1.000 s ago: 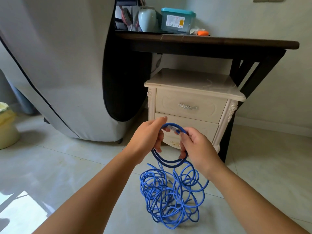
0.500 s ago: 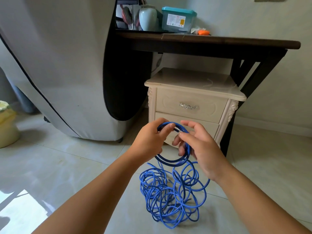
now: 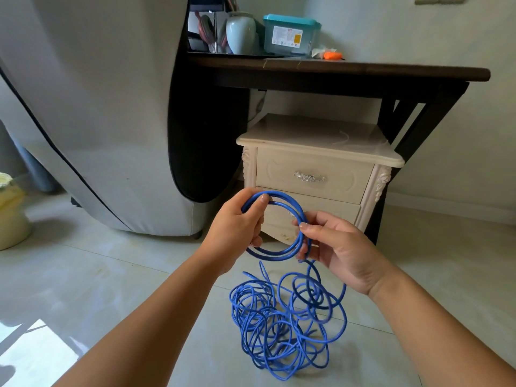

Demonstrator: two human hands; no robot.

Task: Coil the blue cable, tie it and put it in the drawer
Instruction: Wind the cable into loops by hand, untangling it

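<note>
A bulky grey fabric cover edged in black (image 3: 97,107) fills the left side, standing on a pale glossy tiled floor (image 3: 111,275). To its right a dark wooden table (image 3: 363,71) runs along the wall, and under it sits a cream two-drawer bedside cabinet with carved corners (image 3: 321,138), its silver-handled top drawer (image 3: 279,174) and plain lower drawer (image 3: 329,210) both closed. The long blue cable (image 3: 268,322) lies mostly in a loose tangled heap on the floor in front of the cabinet, while a few turns of it are raised as a small ring in the air before the lower drawer. The left hand (image 3: 237,227) grips the upper left of that ring, thumb pressed over the strands; the right hand (image 3: 335,247) pinches its right side between thumb and fingertips. The hands are apart, one on each side of the ring, and a strand drops from the right hand to the heap. On the table stand a clear plastic box with a teal lid (image 3: 290,34), a pale ceramic vase (image 3: 240,32) to its left, and a small orange object (image 3: 332,55) to its right
</note>
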